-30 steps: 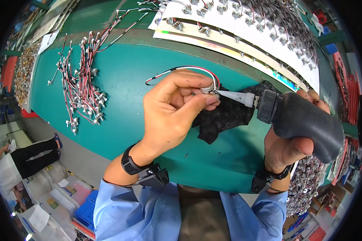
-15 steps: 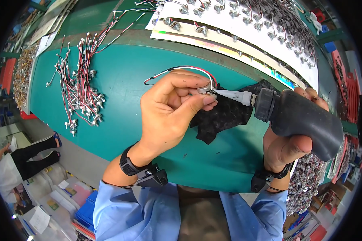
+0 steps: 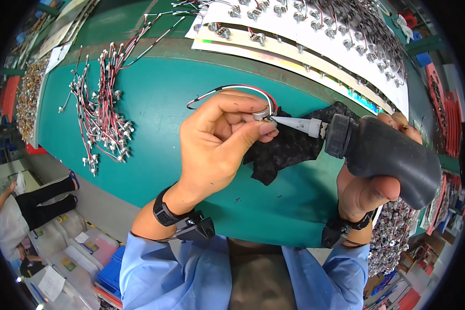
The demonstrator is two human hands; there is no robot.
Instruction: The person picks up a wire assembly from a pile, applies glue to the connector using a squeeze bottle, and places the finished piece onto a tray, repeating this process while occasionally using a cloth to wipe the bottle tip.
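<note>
Between thumb and fingers, my left hand (image 3: 217, 137) pinches a small round metal potentiometer (image 3: 262, 114). Red, white and black wires (image 3: 232, 88) arch from it back over the hand. My right hand (image 3: 364, 188) is wrapped round a black squeeze bottle (image 3: 392, 157), tilted nearly on its side. Its pale tapered nozzle (image 3: 294, 123) points left, and the tip meets or almost meets the potentiometer's terminals; whether anything flows out is too small to tell. Beneath the nozzle a crumpled black cloth (image 3: 284, 155) lies on the green table mat (image 3: 155, 103).
At the left of the mat lies a bundle of wired potentiometers (image 3: 106, 111). White boards (image 3: 315, 44) with rows of similar parts stand along the far side. A heap of parts (image 3: 395, 235) is at the lower right. Another person (image 3: 28, 206) is at the far left.
My hands and the bottle have barely shifted; the nozzle tip has edged slightly left against the potentiometer. The person at the left has moved a little.
</note>
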